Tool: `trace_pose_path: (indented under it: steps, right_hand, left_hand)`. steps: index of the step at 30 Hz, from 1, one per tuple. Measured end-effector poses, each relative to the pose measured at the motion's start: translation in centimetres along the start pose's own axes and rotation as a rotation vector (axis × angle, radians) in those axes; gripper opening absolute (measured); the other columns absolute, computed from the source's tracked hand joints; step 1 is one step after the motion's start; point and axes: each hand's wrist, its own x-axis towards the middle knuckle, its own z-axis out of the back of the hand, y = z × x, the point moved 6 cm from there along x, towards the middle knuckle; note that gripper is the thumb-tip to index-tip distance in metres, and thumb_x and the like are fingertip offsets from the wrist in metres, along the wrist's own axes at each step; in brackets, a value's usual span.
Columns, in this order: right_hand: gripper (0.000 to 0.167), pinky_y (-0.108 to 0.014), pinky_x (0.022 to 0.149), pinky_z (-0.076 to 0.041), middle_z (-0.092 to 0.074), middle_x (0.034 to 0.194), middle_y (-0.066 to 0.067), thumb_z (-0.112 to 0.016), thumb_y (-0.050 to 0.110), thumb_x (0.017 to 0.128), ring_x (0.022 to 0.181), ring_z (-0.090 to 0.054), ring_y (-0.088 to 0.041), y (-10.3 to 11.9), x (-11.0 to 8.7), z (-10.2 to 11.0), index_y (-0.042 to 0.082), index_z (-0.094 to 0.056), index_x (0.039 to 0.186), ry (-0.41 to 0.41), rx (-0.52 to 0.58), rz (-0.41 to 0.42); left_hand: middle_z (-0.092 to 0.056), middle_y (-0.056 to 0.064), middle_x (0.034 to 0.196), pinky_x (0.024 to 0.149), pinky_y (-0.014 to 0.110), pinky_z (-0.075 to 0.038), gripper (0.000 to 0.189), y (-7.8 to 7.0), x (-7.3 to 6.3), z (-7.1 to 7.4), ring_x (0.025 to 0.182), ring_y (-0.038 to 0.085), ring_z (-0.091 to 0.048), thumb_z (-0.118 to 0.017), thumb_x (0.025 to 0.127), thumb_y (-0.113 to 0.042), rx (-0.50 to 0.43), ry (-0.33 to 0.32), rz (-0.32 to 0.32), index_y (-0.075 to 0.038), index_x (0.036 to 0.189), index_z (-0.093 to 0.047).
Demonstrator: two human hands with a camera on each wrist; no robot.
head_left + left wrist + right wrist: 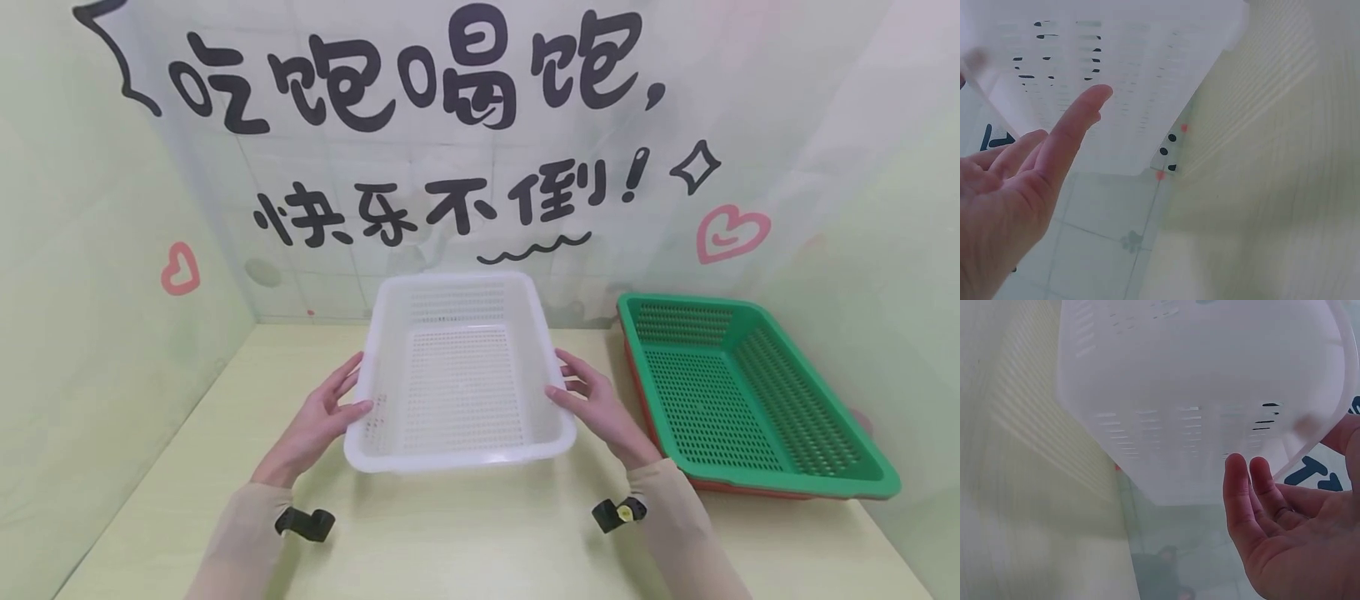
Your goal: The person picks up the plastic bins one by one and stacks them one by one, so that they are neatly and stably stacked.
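A white plastic basket [461,461] with slotted sides and base is held up off the table, tilted so that its inside faces the head camera. The left hand [324,423] grips its left side, thumb over the rim and fingers against the outer wall. Opposite it, the right hand [600,410] grips the right side with the thumb on the rim. From below, the left wrist view has the fingers of the left hand [1029,181] under the slotted wall. In the right wrist view the right hand [1297,531] supports the wall likewise. Nothing lies inside the basket.
At the right of the pale wooden table [450,533] stands a green basket [817,485], nested in a red one [641,392]. A wall covering [420,158] with black lettering rises behind, and pale side walls flank the table.
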Motion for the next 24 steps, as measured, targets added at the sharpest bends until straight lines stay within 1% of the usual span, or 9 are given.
trace_pose_path:
  steps: [2, 7, 12, 16, 18, 24]
  right_hand:
    - [0.062, -0.033, 0.084, -0.050, -0.051, 0.121, -0.021, -0.066, 0.013, 0.092, 0.107, -0.055, -0.034, 0.1, 0.0, 0.2, 0.004, -0.038, 0.147, 0.003, -0.013, -0.009]
    - [0.064, -0.033, 0.085, -0.050, -0.051, 0.123, -0.022, -0.066, 0.013, 0.092, 0.110, -0.055, -0.035, 0.6, -0.3, 1.0, 0.001, -0.036, 0.147, 0.010, -0.046, -0.001]
    - [0.063, -0.031, 0.084, -0.051, -0.054, 0.122, -0.023, -0.065, 0.011, 0.092, 0.110, -0.057, -0.037, 1.4, -0.6, 1.9, -0.003, -0.035, 0.146, 0.022, -0.105, 0.033]
    - [0.063, -0.030, 0.082, -0.052, -0.056, 0.120, -0.024, -0.066, 0.011, 0.092, 0.109, -0.058, -0.038, 1.8, -0.9, 2.5, -0.006, -0.036, 0.145, 0.017, -0.145, 0.052]
    - [0.064, -0.029, 0.081, -0.052, -0.056, 0.119, -0.024, -0.066, 0.011, 0.091, 0.109, -0.058, -0.038, 1.8, -1.1, 2.9, -0.006, -0.036, 0.145, 0.011, -0.149, 0.047]
    - [0.067, -0.027, 0.081, -0.051, -0.053, 0.122, -0.023, -0.067, 0.015, 0.092, 0.111, -0.056, -0.035, 1.6, -1.6, 3.8, -0.001, -0.033, 0.148, 0.012, -0.102, -0.004]
  left_hand:
    - [-0.018, 0.022, 0.156, 0.083, 0.038, -0.055, 0.079, -0.1, 0.2, -0.2, 0.105, 0.027, -0.065, -0.059, 0.094, 0.000, 0.002, 0.006, -0.003, -0.012, 0.156, -0.013]
    - [-0.021, 0.022, 0.155, 0.084, 0.038, -0.055, 0.078, -0.3, 0.6, -0.6, 0.107, 0.029, -0.064, -0.059, 0.093, 0.000, 0.011, 0.020, -0.011, -0.013, 0.156, -0.014]
    - [-0.022, 0.021, 0.155, 0.084, 0.039, -0.054, 0.077, -0.6, 1.1, -1.1, 0.108, 0.031, -0.063, -0.059, 0.093, 0.000, 0.006, 0.031, -0.012, -0.013, 0.156, -0.016]
    - [-0.024, 0.020, 0.155, 0.084, 0.041, -0.055, 0.077, -0.9, 1.5, -1.7, 0.108, 0.033, -0.062, -0.060, 0.093, 0.001, -0.016, 0.042, -0.005, -0.013, 0.155, -0.016]
    - [-0.024, 0.019, 0.155, 0.084, 0.041, -0.055, 0.078, -1.0, 1.6, -2.0, 0.109, 0.033, -0.062, -0.060, 0.092, 0.001, -0.027, 0.044, -0.002, -0.012, 0.155, -0.017]
    - [-0.023, 0.020, 0.155, 0.082, 0.043, -0.055, 0.077, -1.0, 2.2, -2.8, 0.107, 0.031, -0.063, -0.059, 0.093, 0.002, -0.047, 0.065, -0.009, -0.011, 0.155, -0.016]
